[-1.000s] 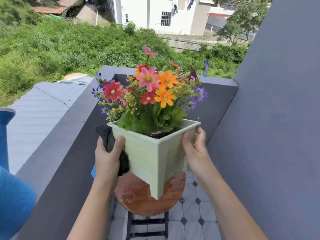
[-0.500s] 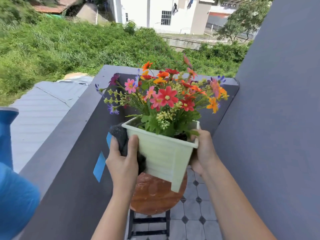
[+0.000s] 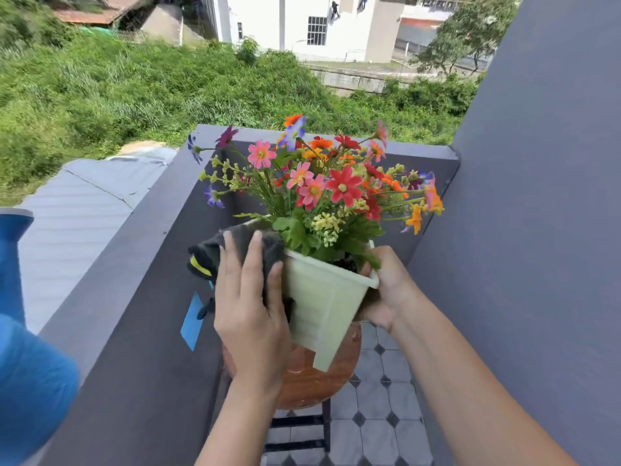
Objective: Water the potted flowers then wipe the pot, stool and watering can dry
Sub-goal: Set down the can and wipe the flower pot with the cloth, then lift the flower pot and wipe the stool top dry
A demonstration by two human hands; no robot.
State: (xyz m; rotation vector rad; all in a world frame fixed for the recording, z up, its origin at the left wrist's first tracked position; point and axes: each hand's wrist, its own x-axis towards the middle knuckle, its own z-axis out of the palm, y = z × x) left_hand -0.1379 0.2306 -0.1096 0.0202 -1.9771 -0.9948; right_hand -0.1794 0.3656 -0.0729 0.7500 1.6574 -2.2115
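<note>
At frame centre, my left hand [image 3: 248, 307] lies with straight fingers flat on the dark cloth [image 3: 206, 252], pressing it to the left wall of the tilted flower pot [image 3: 322, 297], whose right rim my right hand [image 3: 386, 287] grips, fingers curled, above the brown stool [image 3: 302, 381].

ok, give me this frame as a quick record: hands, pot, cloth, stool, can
left hand: fingers flat on the cloth, pressing it against the left side of the pot
right hand: grips the pot's right rim
cloth: dark, bunched between left hand and pot
pot: pale green, square, tilted, over the stool
flowers: mixed colours, in the pot
stool: round brown seat; contact with pot unclear
watering can: blue, at the left edge, untouched
</note>
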